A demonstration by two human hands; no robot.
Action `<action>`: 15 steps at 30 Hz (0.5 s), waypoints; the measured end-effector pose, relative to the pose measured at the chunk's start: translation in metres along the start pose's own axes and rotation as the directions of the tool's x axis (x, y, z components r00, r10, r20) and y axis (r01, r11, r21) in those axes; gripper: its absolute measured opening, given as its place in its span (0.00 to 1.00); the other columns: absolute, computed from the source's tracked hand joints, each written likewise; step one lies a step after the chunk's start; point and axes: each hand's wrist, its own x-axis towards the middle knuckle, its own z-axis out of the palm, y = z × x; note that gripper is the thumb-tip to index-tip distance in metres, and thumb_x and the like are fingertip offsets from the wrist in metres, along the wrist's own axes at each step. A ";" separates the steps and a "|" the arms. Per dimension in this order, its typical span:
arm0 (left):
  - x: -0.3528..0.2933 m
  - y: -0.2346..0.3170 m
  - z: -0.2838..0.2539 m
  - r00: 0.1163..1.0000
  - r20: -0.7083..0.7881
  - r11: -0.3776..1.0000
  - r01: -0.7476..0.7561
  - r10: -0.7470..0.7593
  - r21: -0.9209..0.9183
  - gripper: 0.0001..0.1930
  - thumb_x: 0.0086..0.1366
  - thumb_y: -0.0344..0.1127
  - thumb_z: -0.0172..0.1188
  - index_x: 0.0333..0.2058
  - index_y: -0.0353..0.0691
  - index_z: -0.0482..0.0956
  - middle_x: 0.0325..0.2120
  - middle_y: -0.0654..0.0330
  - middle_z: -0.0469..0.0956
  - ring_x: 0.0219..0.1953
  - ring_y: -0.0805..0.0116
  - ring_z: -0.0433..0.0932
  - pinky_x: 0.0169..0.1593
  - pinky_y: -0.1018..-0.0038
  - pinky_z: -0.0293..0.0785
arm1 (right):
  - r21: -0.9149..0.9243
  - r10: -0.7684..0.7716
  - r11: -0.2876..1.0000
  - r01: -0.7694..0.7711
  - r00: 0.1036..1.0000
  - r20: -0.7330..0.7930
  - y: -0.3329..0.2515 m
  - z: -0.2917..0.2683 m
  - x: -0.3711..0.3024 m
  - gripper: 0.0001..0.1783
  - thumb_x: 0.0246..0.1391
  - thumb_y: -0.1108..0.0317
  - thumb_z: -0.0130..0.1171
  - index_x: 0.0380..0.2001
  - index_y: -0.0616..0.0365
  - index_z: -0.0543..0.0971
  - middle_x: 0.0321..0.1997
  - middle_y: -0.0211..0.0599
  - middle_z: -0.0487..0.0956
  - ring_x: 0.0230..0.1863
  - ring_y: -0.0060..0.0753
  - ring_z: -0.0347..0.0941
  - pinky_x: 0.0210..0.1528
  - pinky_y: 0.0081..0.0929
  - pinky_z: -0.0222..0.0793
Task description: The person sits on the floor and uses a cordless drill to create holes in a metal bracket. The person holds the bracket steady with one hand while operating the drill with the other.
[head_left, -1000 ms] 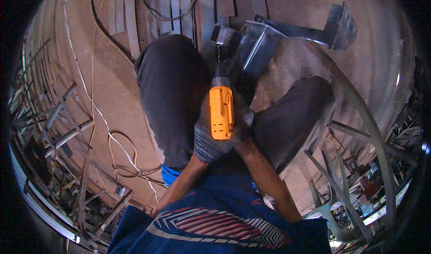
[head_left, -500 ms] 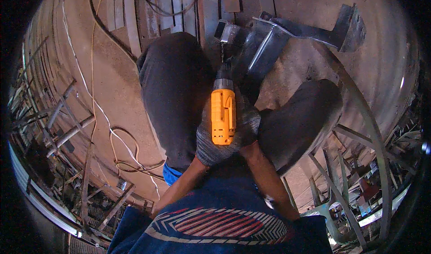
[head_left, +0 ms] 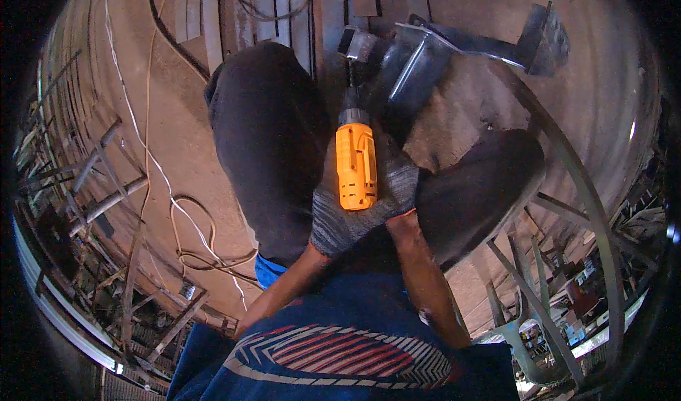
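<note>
A yellow cordless drill (head_left: pixel 357 165) with a black chuck points away from me between my knees. My left hand (head_left: pixel 332 220), in a grey knit glove, is closed round it from the left and below. My right hand (head_left: pixel 397 181), gloved alike, wraps it from the right; the drill body hides most fingers of both. The thin drill bit (head_left: pixel 350 75) reaches the near side of a short square metal tube (head_left: pixel 360 45). Whether its tip is inside the metal I cannot tell. That tube adjoins a dark steel frame (head_left: pixel 413 68) with a bent arm to the right.
Flat metal bars (head_left: pixel 273 4) lie at the far side. A white cord (head_left: pixel 135 121) and a coiled brown cable (head_left: pixel 186 248) run along the floor at left. Metal scraps (head_left: pixel 92 195) crowd the left edge. A long curved bar (head_left: pixel 578 167) and a green chair (head_left: pixel 521 344) are at right.
The drill and both hands have shifted slightly forward, and the rear of the drill sits farther from me. The view has moved a little too. Both hands keep their hold.
</note>
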 end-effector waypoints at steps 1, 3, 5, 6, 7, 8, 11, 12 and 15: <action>-0.001 0.001 0.001 1.000 -0.005 0.999 -0.005 0.005 -0.042 0.39 0.43 0.36 0.67 0.52 0.35 0.56 0.43 0.56 0.68 0.43 0.68 0.69 0.45 0.72 0.68 | 0.118 0.033 0.993 -0.029 0.999 -0.026 -0.002 0.002 0.001 0.25 0.46 0.68 0.48 0.51 0.57 0.63 0.45 0.42 0.71 0.43 0.42 0.69 0.45 0.31 0.65; -0.003 0.003 -0.001 1.000 0.003 0.995 0.017 -0.017 -0.098 0.39 0.44 0.38 0.66 0.54 0.35 0.55 0.44 0.56 0.67 0.43 0.68 0.69 0.46 0.72 0.68 | 0.059 0.056 0.997 -0.056 0.998 0.000 -0.008 -0.002 0.004 0.24 0.46 0.68 0.48 0.50 0.57 0.64 0.45 0.42 0.71 0.43 0.42 0.69 0.45 0.31 0.65; -0.007 0.003 -0.006 0.997 0.034 0.989 0.073 -0.069 -0.126 0.40 0.45 0.39 0.65 0.55 0.36 0.54 0.45 0.57 0.66 0.44 0.67 0.68 0.46 0.73 0.67 | -0.290 0.061 0.957 -0.031 0.993 0.096 -0.016 -0.011 0.007 0.23 0.46 0.68 0.47 0.49 0.57 0.65 0.44 0.42 0.71 0.43 0.41 0.69 0.44 0.31 0.65; -0.010 0.006 -0.005 0.998 0.021 0.980 0.067 -0.064 -0.186 0.39 0.46 0.39 0.64 0.54 0.36 0.54 0.44 0.57 0.67 0.43 0.68 0.69 0.46 0.73 0.67 | -0.315 0.045 0.949 -0.016 0.995 0.086 -0.015 -0.011 0.006 0.23 0.46 0.68 0.47 0.48 0.57 0.65 0.43 0.42 0.71 0.42 0.41 0.69 0.44 0.31 0.65; -0.014 0.010 -0.004 0.998 0.007 0.967 0.061 -0.061 -0.246 0.38 0.47 0.39 0.63 0.54 0.37 0.54 0.44 0.57 0.67 0.43 0.68 0.69 0.46 0.73 0.67 | -0.339 0.029 0.941 -0.001 0.997 0.077 -0.014 -0.010 0.006 0.22 0.45 0.67 0.47 0.48 0.57 0.65 0.43 0.42 0.72 0.42 0.41 0.69 0.44 0.31 0.65; -0.018 0.013 -0.003 0.998 -0.006 0.951 0.057 -0.062 -0.303 0.36 0.48 0.39 0.62 0.54 0.37 0.55 0.44 0.57 0.67 0.43 0.68 0.69 0.46 0.73 0.67 | -0.363 0.016 0.932 0.010 0.998 0.068 -0.013 -0.008 0.004 0.22 0.45 0.67 0.47 0.47 0.57 0.66 0.42 0.42 0.72 0.42 0.41 0.69 0.44 0.32 0.65; -0.014 0.019 -0.004 0.961 0.045 0.912 0.273 -0.273 -0.305 0.33 0.48 0.32 0.62 0.51 0.35 0.57 0.41 0.56 0.68 0.42 0.69 0.69 0.45 0.74 0.67 | -0.444 -0.075 0.892 0.087 0.996 0.045 -0.001 -0.003 0.002 0.23 0.44 0.66 0.48 0.47 0.57 0.66 0.37 0.42 0.73 0.35 0.42 0.71 0.37 0.34 0.68; -0.011 0.017 -0.003 0.957 0.030 0.924 0.288 -0.290 -0.250 0.31 0.48 0.32 0.62 0.49 0.35 0.59 0.39 0.57 0.69 0.40 0.70 0.70 0.44 0.74 0.68 | -0.449 -0.056 0.890 0.086 0.995 0.079 0.000 -0.003 0.000 0.23 0.44 0.66 0.48 0.47 0.57 0.66 0.35 0.41 0.74 0.33 0.41 0.71 0.35 0.34 0.68; -0.009 0.011 0.007 0.947 -0.023 0.937 0.314 -0.321 -0.157 0.25 0.47 0.32 0.64 0.44 0.35 0.65 0.33 0.60 0.72 0.34 0.72 0.72 0.39 0.76 0.70 | -0.450 -0.028 0.889 0.079 0.993 0.118 0.001 -0.005 -0.003 0.26 0.43 0.67 0.48 0.49 0.57 0.65 0.32 0.40 0.74 0.28 0.40 0.72 0.29 0.35 0.68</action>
